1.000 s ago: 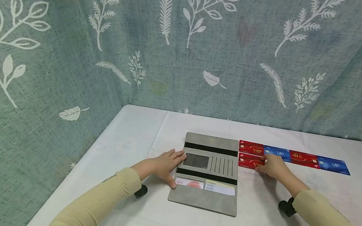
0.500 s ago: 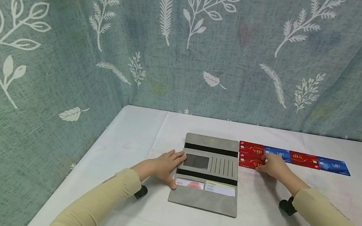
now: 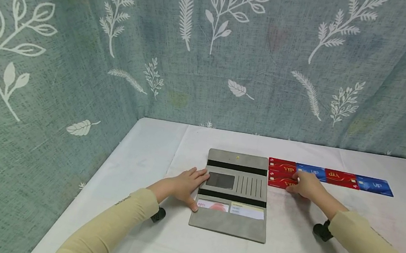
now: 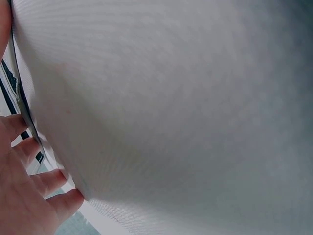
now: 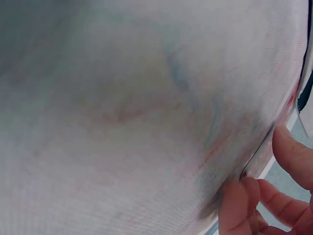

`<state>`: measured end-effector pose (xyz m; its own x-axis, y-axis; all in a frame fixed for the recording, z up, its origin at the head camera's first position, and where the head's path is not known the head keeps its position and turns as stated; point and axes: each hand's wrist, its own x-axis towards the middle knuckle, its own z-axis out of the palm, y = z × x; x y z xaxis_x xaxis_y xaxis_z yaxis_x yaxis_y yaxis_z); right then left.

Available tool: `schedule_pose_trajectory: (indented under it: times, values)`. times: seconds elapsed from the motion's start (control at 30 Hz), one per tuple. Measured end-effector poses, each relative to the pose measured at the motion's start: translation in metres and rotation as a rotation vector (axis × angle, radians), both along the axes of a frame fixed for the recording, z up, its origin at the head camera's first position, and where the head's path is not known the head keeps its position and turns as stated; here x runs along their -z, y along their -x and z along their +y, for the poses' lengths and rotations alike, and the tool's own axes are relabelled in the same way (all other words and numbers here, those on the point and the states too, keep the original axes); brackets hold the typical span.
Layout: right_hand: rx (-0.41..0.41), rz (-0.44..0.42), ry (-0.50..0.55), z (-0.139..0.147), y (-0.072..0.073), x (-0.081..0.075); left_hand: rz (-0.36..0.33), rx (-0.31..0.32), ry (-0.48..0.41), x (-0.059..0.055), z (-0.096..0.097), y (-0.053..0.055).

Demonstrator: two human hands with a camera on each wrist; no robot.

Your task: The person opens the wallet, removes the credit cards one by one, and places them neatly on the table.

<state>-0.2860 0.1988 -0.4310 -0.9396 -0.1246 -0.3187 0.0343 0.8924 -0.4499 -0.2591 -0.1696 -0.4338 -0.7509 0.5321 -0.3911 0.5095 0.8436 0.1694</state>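
The left hand (image 3: pixel 183 185) rests with spread fingers on the wallet (image 3: pixel 227 226), probably to steady it; the right hand (image 3: pixel 309 187) has its grip closed on the lower red card (image 3: pixel 278 181).

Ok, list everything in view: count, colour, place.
Open rectangular leatherlike wallet: 1, grey, lower centre.
Rectangular red VIP cards: 3, red, two in upper row right of wallet, one below.
Rectangular blue VIP cards: 2, blue, upper row.
Printed rectangular cards: 2, mostly white, wallet's lower pockets.
Fabric tablecloth: 1, white, beneath wallet.
Leafy fabric curtain: 1, grey-green, behind, left.
Left hand: 1, bare, on wallet's left edge.
Right hand: 1, bare, pinching lower red card.
Fabric sleeves: 2, beige, forearms.
Small wrist devices: 2, black, wrists.
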Motion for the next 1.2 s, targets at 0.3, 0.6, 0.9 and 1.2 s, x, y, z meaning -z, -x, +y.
schedule_pose_trajectory:
  times: [0.3,0.6,0.9,1.2]
  values:
    - [-0.008,0.018,0.003,0.001,-0.006,-0.004,0.009,0.007,0.008,0.001,0.0,0.0]
    - [-0.067,0.092,0.075,-0.001,-0.024,-0.007,0.011,0.016,0.012,0.001,0.0,0.001]
    - [-0.086,0.104,0.152,-0.012,-0.039,-0.008,0.005,0.012,0.007,-0.002,0.0,0.001]
    - [-0.13,0.14,0.212,-0.03,-0.055,-0.006,-0.003,0.005,0.002,-0.002,0.0,-0.001]
